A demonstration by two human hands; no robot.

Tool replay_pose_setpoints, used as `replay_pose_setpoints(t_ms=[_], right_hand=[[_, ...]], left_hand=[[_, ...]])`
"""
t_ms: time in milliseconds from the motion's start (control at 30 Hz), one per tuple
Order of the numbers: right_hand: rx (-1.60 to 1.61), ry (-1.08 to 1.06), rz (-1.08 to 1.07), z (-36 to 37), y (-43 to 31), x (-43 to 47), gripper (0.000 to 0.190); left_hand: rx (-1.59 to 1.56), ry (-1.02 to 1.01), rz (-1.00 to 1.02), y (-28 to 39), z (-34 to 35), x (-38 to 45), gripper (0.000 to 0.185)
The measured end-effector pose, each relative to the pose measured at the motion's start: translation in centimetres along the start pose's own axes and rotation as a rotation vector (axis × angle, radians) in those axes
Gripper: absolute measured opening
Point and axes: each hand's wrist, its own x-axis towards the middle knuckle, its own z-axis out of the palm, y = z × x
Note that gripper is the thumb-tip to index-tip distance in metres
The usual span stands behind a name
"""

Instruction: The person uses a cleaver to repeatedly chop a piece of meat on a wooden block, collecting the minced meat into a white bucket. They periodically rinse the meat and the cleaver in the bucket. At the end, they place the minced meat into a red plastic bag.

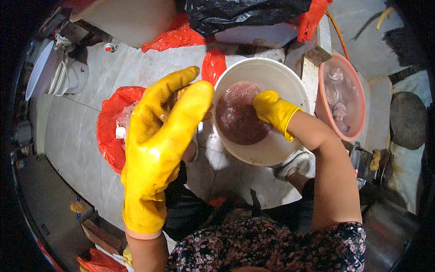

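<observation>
My left hand (pixel 156 142), in a wet yellow rubber glove, is raised with its fingers curled toward the thumb; whether something small lies between them cannot be made out. My right hand (pixel 273 110), gloved the same way, reaches into a large white plastic bucket (pixel 285 73). Its fingertips are hidden at the edge of reddish-brown liquid (pixel 241 119) in the bucket, so what they touch does not show. Behind my left hand, a red plastic bag (pixel 110 136) lies open on the floor, with pale, wet-looking material and a white piece (pixel 120 132) inside.
A pink basin (pixel 362 112) with several roundish lumps in it stands right of the bucket. Black plastic sheeting (pixel 244 15) covers a container at the top. Another red bag (pixel 213 66) lies beside the bucket. White buckets (pixel 76 76) stand at far left. My feet flank the bucket's near side.
</observation>
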Motion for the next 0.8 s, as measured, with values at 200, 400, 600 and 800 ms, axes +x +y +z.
replay_pose_setpoints(t_ms=[200, 400, 600, 800], right_hand=[[0.002, 0.168, -0.182, 3.2, 0.5, 1.2, 0.028], [0.127, 0.107, -0.193, -3.5, -0.8, -6.4, 0.029], [0.088, 0.152, -0.239, -2.3, 0.2, -4.8, 0.02], [0.309, 0.123, -0.157, -0.9, 0.6, -5.5, 0.023]], left_hand=[[-0.108, 0.01, -0.068, 0.7, 0.0, 0.1, 0.046], [-0.122, 0.02, -0.028, 0.5, -0.2, 0.4, 0.046], [-0.132, 0.022, 0.008, 0.1, 0.0, 0.7, 0.046], [0.153, -0.018, 0.049, 0.2, -0.3, 0.2, 0.043]])
